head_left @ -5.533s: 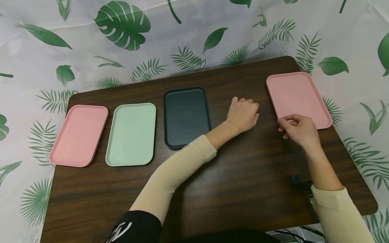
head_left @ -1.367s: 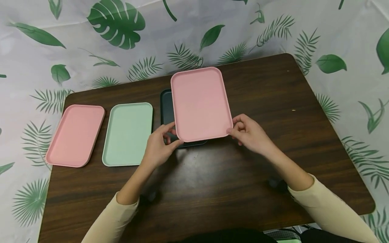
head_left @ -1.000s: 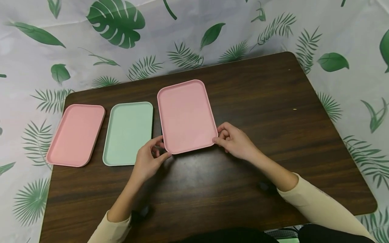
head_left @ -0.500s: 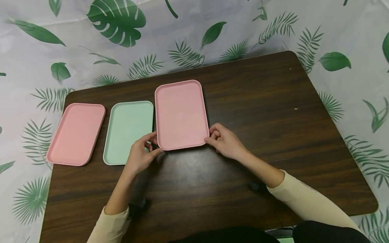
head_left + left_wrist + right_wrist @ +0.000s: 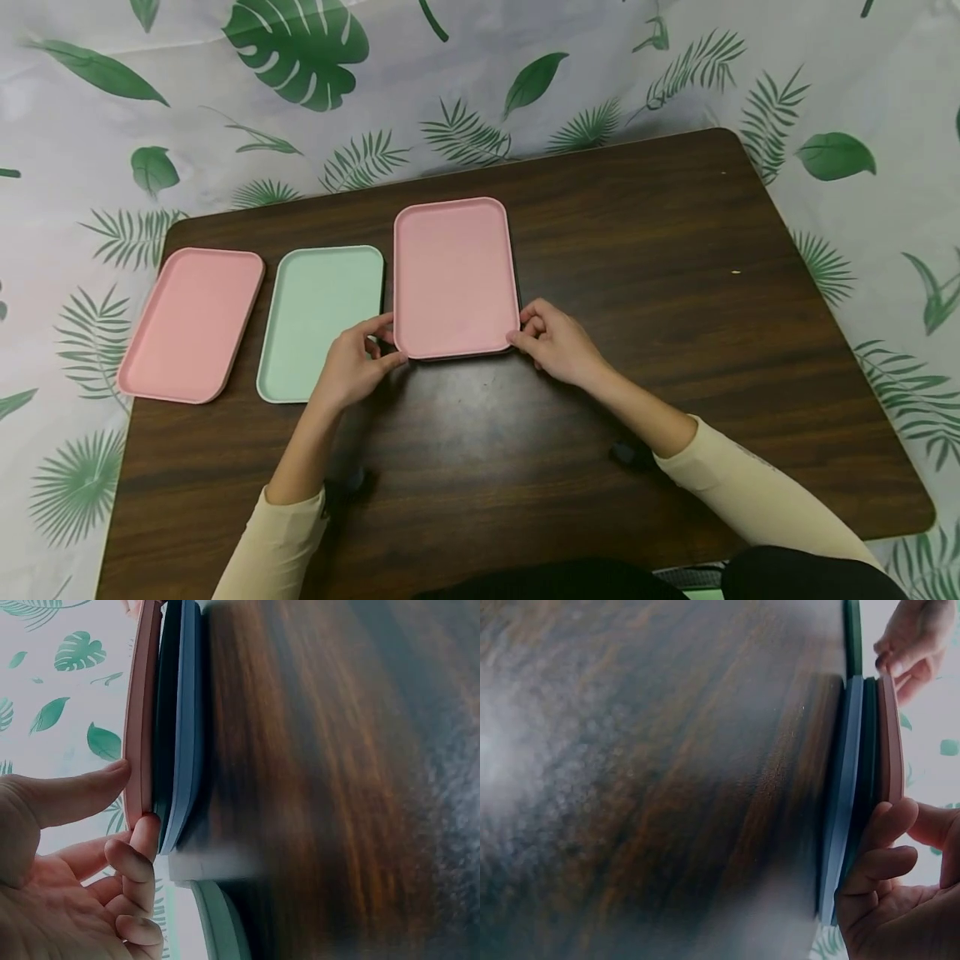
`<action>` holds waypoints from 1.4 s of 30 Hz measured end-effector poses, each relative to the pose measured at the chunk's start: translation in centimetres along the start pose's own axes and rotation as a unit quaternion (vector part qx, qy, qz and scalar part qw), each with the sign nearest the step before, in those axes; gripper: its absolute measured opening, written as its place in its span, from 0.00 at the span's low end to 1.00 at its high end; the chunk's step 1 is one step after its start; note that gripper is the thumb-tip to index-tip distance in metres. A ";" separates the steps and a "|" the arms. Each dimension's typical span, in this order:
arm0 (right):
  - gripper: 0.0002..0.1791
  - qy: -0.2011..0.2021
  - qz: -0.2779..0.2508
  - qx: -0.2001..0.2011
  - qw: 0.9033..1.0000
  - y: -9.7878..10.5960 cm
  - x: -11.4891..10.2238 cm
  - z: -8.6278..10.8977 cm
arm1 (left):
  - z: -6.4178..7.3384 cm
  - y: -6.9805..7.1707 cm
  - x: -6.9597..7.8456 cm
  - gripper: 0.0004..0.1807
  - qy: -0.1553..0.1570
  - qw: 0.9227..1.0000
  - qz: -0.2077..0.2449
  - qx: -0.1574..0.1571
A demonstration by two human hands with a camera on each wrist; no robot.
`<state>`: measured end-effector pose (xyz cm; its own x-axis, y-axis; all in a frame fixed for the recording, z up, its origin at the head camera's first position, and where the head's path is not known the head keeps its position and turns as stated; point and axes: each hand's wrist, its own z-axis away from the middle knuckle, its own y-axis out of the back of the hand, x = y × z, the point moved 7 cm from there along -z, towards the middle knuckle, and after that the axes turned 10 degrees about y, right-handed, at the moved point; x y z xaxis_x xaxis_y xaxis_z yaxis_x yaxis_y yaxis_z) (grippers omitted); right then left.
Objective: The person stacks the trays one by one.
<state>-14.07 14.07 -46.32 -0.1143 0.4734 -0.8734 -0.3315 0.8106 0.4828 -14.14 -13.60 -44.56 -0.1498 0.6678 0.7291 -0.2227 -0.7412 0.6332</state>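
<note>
A pink rectangular tray (image 5: 456, 279) lies over a stack of darker trays near the table's middle, nearly lined up with it. Side on, in the left wrist view, a dark green tray (image 5: 166, 712) and a blue tray (image 5: 186, 727) show beneath the pink one. My left hand (image 5: 352, 367) holds the pink tray by its near left corner, thumb on the near rim and fingers at the side. At the near right corner my right hand (image 5: 558, 346) pinches the same tray; in the right wrist view its curled fingers (image 5: 885, 866) overlap the stack's edge.
Left of the stack lies a mint green tray (image 5: 322, 312), partly behind my left hand and with a dark edge along its right side. Another pink tray (image 5: 191, 325) is at the table's left edge. A leaf-printed cloth (image 5: 420, 83) hangs behind the brown table (image 5: 637, 250).
The pink tray has come from the table's right side, first gripped by my right hand, then by both. Both hands have lowered it over the dark stack and squared it up.
</note>
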 end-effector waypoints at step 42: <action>0.16 0.006 0.113 0.035 0.993 1.1 0.2 0.2 | 0.0 -1.2 0.6 0.34 0.012 0.998 -0.056 0.000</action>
<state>-14.25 15.09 -45.95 -0.1896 0.6429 -0.7421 -0.2302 0.7057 0.6701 -14.01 -12.31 -44.88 -0.1461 0.7481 0.6473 -0.2398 -0.6616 0.7105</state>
